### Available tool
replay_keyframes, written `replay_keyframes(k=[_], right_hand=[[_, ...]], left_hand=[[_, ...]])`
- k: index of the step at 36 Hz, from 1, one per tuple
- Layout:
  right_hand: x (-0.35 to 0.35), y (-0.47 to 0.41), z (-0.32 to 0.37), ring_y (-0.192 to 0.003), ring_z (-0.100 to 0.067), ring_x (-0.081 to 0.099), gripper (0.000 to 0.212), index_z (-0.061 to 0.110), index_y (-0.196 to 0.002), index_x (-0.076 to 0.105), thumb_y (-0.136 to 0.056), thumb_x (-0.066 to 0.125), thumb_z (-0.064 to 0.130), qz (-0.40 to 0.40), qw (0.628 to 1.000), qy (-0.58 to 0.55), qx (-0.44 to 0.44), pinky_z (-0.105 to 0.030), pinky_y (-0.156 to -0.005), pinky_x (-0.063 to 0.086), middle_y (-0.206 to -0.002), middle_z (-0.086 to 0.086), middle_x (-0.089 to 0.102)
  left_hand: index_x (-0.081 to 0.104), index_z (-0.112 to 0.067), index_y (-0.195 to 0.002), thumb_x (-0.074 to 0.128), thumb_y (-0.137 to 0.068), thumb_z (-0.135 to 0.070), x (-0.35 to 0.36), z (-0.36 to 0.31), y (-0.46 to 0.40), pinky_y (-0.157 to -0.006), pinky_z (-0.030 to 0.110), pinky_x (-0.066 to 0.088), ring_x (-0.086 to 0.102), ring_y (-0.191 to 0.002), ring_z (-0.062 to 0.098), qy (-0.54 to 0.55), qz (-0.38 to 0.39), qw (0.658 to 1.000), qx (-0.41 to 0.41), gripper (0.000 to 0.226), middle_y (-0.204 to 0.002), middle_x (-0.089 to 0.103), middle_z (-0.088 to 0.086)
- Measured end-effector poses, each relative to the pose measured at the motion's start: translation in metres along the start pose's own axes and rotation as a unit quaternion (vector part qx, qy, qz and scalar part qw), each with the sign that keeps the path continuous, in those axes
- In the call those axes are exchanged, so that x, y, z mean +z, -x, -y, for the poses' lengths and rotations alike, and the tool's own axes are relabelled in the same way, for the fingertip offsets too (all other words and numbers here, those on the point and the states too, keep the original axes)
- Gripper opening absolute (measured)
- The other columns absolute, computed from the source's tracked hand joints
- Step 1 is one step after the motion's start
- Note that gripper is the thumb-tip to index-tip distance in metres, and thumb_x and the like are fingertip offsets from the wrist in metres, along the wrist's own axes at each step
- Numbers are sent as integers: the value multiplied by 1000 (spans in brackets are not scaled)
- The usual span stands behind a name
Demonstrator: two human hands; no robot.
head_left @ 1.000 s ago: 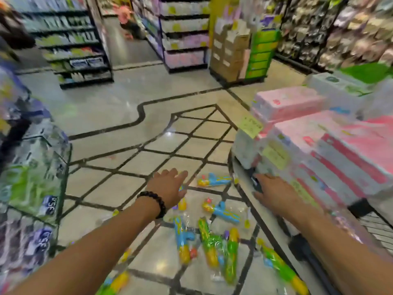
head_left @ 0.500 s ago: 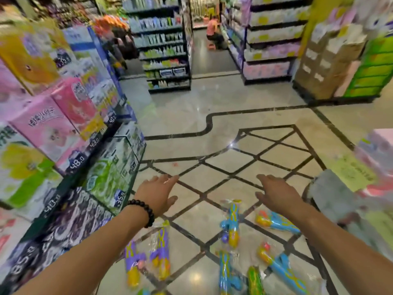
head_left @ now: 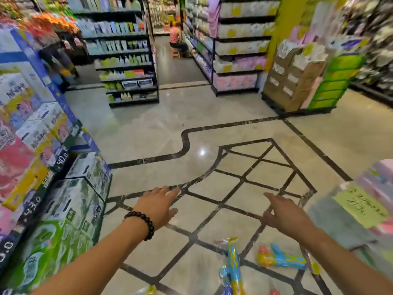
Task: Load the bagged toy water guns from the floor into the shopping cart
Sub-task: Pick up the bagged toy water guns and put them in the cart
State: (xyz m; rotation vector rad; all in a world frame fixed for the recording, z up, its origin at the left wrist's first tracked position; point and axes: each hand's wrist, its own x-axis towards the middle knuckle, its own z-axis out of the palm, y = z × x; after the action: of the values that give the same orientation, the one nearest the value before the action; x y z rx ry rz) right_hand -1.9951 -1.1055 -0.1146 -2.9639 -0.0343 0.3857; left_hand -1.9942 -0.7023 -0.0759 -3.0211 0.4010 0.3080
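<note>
Two bare hands [head_left: 158,206], one black beaded bracelet [head_left: 142,222], two clearly visible blue-and-yellow bagged toy water guns [head_left: 232,267], one seated person in a pink top [head_left: 175,36], one yellow-green handwritten sign [head_left: 359,206]

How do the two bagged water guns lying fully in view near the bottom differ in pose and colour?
The middle water gun lies pointing away from the camera; the right water gun lies crosswise. The middle one has a yellow tip; the right one has a yellow and red end. Both are blue, bagged, on the floor, untouched.
</note>
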Motion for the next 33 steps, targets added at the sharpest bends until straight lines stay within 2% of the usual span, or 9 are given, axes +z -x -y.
replay_keyframes(k=[5,10,16,21,25,30,33], right_hand=[[-24,-41,-17,-127,-29,56,67,32,-156,32,-95,57,47,-12,995,-13,97,-41,-95,53,-147,-2,54],[-36,-90,-45,-120,-32,61,58,29,-148,40,-95,55,48,-41,978,-32,201,-41,-91,54,-136,-6,61],[-32,-165,-71,-115,-32,61,61,26,-151,39,-95,54,46,-64,955,-55,284,-42,-86,56,-132,-5,60],[-35,-235,-95,-111,-32,59,51,25,-141,43,-94,53,42,-80,933,-93,339,-43,-83,55,-124,-5,59],[-48,-275,-114,-106,-32,59,47,23,-137,45,-94,53,39,-101,914,-119,374,-43,-81,55,-119,-6,60],[-69,-298,-135,-104,-32,60,40,25,-127,47,-93,54,46,-140,881,-130,433,-45,-78,56,-113,-4,60],[-83,-299,-142,-109,-33,60,49,24,-136,46,-92,57,43,-157,855,-137,475,-46,-83,56,-123,-7,62]], left_hand=[[17,-35,-159,44,-101,-54,-34,10,-99,-107,44,43,46,-133,27,-18,-19,997,78,66,-152,42,1],[14,-35,-159,41,-102,-55,-56,2,-204,-108,44,42,44,-135,26,-38,-35,986,158,66,-156,39,1],[11,-35,-160,39,-103,-56,-80,-26,-342,-108,44,44,46,-134,25,-74,-45,964,253,67,-156,38,1],[12,-36,-161,40,-102,-57,-115,-60,-460,-104,42,43,46,-134,24,-94,-56,946,307,68,-156,39,-1],[15,-37,-160,42,-101,-56,-149,-92,-538,-104,39,44,45,-134,21,-117,-67,922,362,67,-157,37,-4],[16,-38,-159,41,-101,-58,-175,-143,-613,-100,40,47,47,-131,21,-133,-91,881,444,66,-154,41,-5],[13,-35,-161,39,-102,-57,-188,-189,-651,-103,40,47,46,-134,22,-157,-90,841,510,68,-156,40,-2]])
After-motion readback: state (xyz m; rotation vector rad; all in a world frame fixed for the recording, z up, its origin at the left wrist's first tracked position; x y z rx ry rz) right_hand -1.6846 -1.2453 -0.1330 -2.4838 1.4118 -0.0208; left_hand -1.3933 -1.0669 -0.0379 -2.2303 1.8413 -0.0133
